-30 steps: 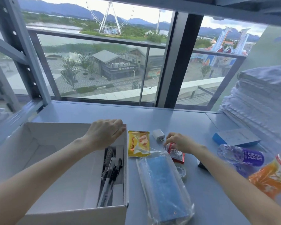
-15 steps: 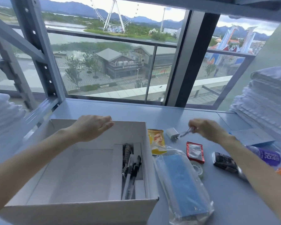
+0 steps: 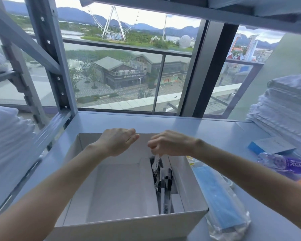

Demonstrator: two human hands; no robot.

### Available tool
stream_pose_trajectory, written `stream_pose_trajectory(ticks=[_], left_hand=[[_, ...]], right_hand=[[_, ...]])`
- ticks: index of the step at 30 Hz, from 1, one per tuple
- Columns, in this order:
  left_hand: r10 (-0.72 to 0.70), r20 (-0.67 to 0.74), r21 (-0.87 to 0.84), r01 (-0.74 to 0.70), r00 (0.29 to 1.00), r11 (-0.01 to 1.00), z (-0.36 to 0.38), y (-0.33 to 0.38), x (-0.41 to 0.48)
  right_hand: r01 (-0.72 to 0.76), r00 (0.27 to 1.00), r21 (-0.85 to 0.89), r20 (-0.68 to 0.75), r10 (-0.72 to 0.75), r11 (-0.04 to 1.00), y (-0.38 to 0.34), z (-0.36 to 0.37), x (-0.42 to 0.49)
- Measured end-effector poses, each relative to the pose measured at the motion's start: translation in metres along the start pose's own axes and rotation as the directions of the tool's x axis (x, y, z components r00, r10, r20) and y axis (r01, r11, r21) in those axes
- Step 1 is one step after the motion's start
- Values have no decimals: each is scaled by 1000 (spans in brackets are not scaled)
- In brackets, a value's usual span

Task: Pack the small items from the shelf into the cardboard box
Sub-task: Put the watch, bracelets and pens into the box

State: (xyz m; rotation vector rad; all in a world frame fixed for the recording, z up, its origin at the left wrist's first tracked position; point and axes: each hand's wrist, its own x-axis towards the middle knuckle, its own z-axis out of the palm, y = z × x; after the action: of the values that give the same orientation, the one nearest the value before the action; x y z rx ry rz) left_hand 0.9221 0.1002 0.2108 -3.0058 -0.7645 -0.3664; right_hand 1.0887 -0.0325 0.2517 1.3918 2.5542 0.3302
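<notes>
Two hands hovered over the box (image 3: 195,180): the right hand (image 3: 170,143) pinched a small clear packet (image 3: 155,161) above the pens (image 3: 165,186), the left hand (image 3: 117,140) loose, empty. Released askew, it might snag.

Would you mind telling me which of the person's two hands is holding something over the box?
The right hand, pinching a small clear-wrapped item; the left hand is empty.

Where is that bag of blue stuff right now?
The clear bag of blue items lies on the grey shelf, just right of the cardboard box, under the right forearm and near the purple-labelled bottle.
</notes>
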Motion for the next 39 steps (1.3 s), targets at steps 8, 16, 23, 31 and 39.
stream_pose_trajectory(ticks=[8,16,23,31,39], left_hand=[[-12,18,19,12,1000,1000,-1,2,1],[-39,74,12,39,996,999,-5,3,0],[-11,72,-99,19,997,995,-7,12,3],[144,32,-277,-129,989,952,-18,78,23],[332,37,-215,-317,942,924,-29,191,27]], right_hand=[[-172,895,-257,362,260,951,-5,12,19],[-340,865,-5,390,315,940,-8,3,5],[-427,853,283,-190,487,859,-6,-32,-104],[-782,620,330,339,707,528,-11,34,-216],[-760,648,392,410,642,518,-9,94,-253]])
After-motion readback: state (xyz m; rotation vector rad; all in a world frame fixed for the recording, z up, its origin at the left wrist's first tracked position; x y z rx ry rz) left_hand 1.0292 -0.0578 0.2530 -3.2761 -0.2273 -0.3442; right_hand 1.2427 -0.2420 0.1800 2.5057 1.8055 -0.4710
